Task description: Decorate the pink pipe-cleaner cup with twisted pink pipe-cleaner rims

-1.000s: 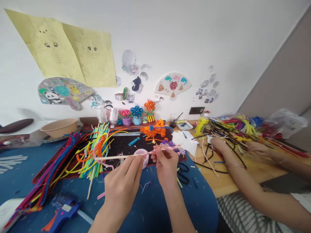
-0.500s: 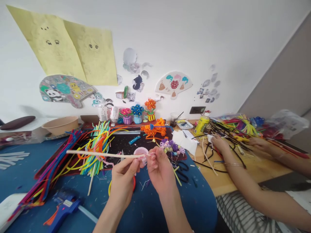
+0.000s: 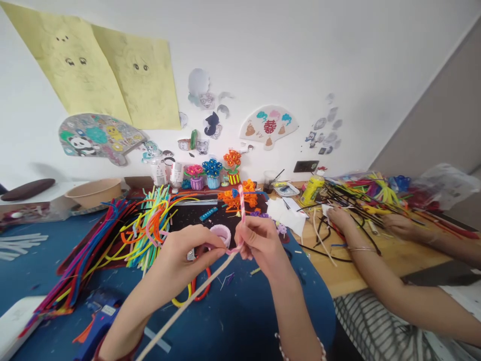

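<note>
Between my hands is a pair of pipe cleaners, one pink and one cream, partly twisted together into a striped length that stands up above my right fingers. My right hand is closed on the twisted part. My left hand pinches the pink strand just to the left of it. From the join, the loose cream pipe cleaner slants down toward me, passing below my left hand. Behind my fingers sits a small pale pink ring-shaped piece, partly hidden.
A glue gun lies at the lower left, near bundled coloured pipe cleaners. Pipe-cleaner flower pots line the wall. On the right, a co-worker's hands work over a wooden table with black pipe cleaners and a yellow bottle.
The cream strand has swung from pointing left to slanting down toward me. The striped length now points up from my right hand. My left hand has turned, and both hands are farther apart.
</note>
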The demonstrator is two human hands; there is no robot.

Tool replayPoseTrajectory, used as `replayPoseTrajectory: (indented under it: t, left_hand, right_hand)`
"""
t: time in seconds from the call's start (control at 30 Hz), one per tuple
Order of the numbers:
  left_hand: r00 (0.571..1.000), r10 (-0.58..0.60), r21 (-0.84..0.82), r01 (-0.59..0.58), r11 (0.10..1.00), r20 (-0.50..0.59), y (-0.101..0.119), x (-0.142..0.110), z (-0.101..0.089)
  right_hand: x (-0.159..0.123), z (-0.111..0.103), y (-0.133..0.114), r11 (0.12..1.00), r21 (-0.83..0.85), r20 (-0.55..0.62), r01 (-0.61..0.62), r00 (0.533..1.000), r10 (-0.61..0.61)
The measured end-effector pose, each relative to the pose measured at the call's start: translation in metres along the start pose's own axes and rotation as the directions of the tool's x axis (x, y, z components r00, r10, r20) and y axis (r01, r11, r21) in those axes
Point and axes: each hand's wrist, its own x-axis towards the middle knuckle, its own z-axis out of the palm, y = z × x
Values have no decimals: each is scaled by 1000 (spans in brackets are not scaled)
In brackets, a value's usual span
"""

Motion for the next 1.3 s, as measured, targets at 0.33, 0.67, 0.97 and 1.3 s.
replayPoseTrajectory:
  t: [0.33,0.67,0.97,1.3]
  left_hand:
    - [968,176,537,-54,842,-178,9,-6,11]
    - [757,-294,-56,323,945,-584,4,-21,60]
    - [678,-700,-869,188,458,-222,-2,-14,61]
    - [803,-549,-759,204,618,-231,-2,-15,49]
  right_hand:
    - [1,-2,10,814,-514,-87,271,927,-364]
    - [1,20,43,961,-115,-401,252,873,-277]
    - [4,15,39,975,184,-258,123,963,-73]
    - [2,10,16,990,-73,-136,120,982,-129]
